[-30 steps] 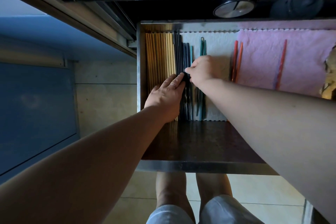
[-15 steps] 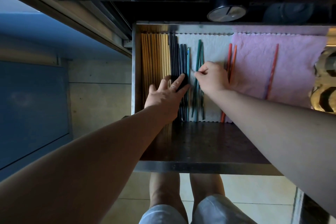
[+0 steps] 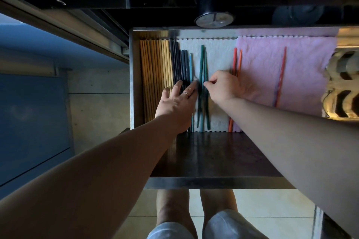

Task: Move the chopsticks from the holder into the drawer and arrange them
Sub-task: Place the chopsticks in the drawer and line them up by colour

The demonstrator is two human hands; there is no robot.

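Sorting is moving on inside the drawer (image 3: 134, 83); right hand (image 3: 223, 87), shifted off the dark sticks (image 3: 177, 58), is now pinching one of the crossed green sticks (image 3: 202, 60) on the cloth (image 3: 219, 58); left hand (image 3: 176, 103), fingers flat, is pressing the dark ones down.

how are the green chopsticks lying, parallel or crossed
Crossed: the green chopsticks bunch together at the far end and splay apart toward the near edge of the white cloth. The right hand pinches one.
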